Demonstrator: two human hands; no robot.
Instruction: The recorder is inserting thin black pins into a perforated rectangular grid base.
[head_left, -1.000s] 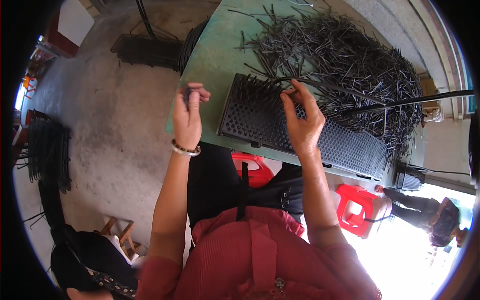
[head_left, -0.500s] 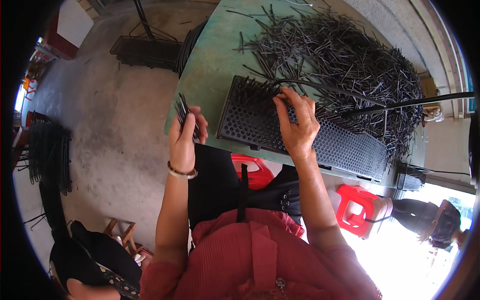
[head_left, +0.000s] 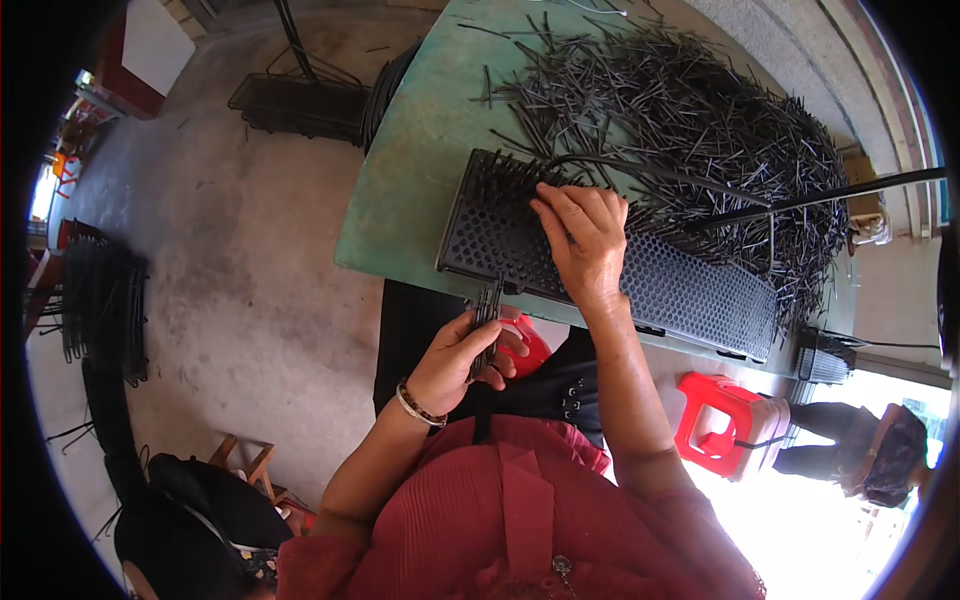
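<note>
A long black perforated rack (head_left: 690, 285) with rows of round holes lies along the near edge of the green table. Short black sticks (head_left: 505, 182) stand upright in holes at its left end. My right hand (head_left: 590, 240) is over the rack beside those sticks, thumb and fingers closed together. What is between its fingertips, if anything, cannot be made out. My left hand (head_left: 450, 365) is closed round a small bundle of black sticks (head_left: 488, 318), held off the table's near edge, above my lap.
A big loose heap of black sticks (head_left: 680, 110) covers the far right of the green table (head_left: 410, 190). A black metal rod (head_left: 830, 197) crosses above the rack. Red stools (head_left: 707, 425) stand at the right, near a person; another person is at lower left. Black wire racks (head_left: 300, 100) stand on the floor.
My left hand has swung right and toward me with its bundle, from beside the table's left corner to below the rack. My right hand has shifted slightly left, its fingers more curled.
</note>
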